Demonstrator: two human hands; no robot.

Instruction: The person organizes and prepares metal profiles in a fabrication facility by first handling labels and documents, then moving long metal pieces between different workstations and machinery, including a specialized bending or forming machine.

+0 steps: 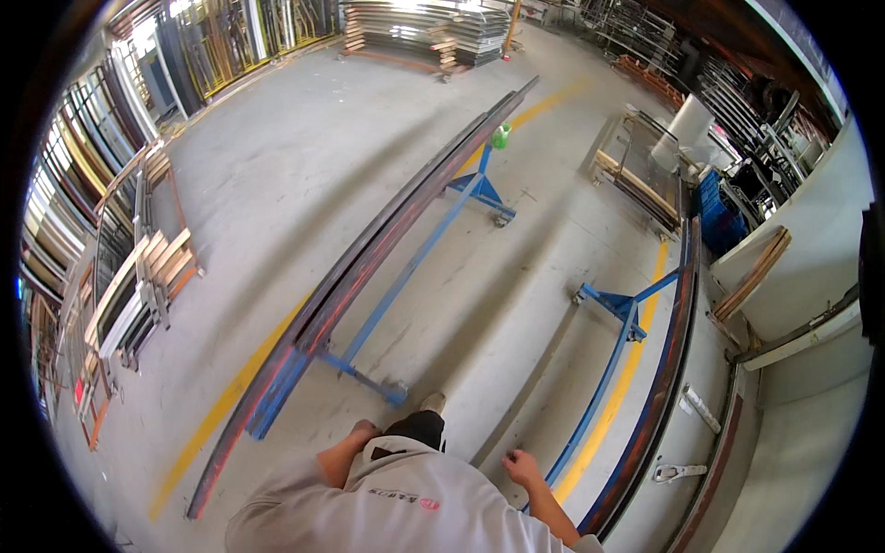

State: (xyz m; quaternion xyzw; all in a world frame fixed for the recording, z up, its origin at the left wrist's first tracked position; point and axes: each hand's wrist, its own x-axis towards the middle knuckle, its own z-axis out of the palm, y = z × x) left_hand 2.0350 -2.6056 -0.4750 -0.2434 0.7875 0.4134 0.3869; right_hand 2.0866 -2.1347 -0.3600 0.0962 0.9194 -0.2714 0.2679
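Observation:
My left hand (363, 430) hangs beside my dark trousers, near the close end of a blue wheeled stand (387, 313). It touches nothing that I can see, and its fingers are mostly hidden. On that stand lie long dark metal bars (369, 249) with red streaks, running from lower left to the far middle. My right hand (520, 465) is out at my side with curled fingers and nothing visible in it. It is nearest a second blue stand (590, 396), which carries another long dark bar (678, 369) along the right.
Yellow lines (230, 396) cross the grey floor. Stacked frames and wooden blocks (166, 258) stand at left, with racks of long profiles (249, 46) behind. A pile of flat panels (415, 32) lies at the back. A blue crate (719, 210) and a white roll (687, 120) are far right.

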